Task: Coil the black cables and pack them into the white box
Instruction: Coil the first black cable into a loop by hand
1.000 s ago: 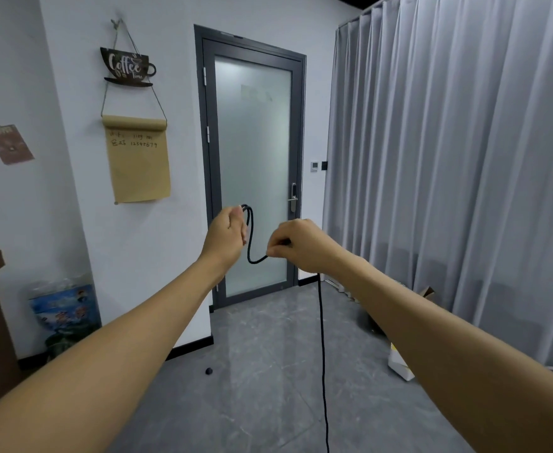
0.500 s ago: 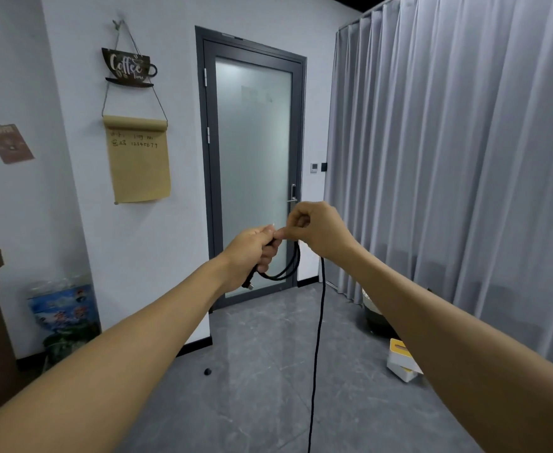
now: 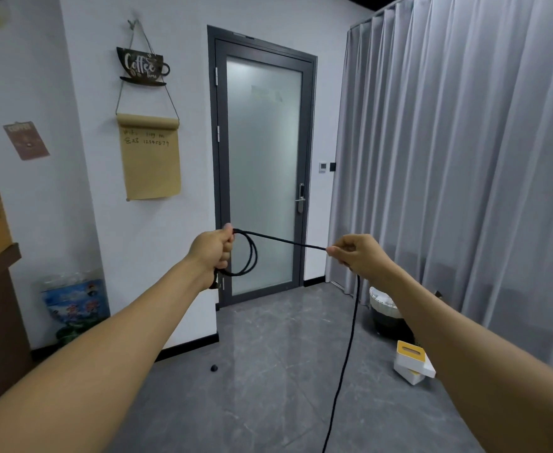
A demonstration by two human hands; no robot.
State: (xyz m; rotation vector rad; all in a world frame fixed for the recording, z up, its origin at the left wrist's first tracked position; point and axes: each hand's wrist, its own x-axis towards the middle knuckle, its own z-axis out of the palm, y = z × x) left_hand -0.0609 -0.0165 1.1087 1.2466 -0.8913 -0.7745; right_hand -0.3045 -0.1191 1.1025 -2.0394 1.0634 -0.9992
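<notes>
We're gripping the coiled loops of the black cable (image 3: 250, 253) in our left hand (image 3: 211, 253), pinching the taut, near-horizontal run in our right hand (image 3: 357, 255) in front of the door (image 3: 263, 158), remainder hanging straight down to the floor (image 3: 268, 387).

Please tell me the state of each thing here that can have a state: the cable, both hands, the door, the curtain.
black cable: partly coiled; loops at the left hand, a straight run to the right hand, the rest hanging to the floor.
left hand: grips the loops.
right hand: pinches the cable.
door: closed.
curtain: drawn.
</notes>
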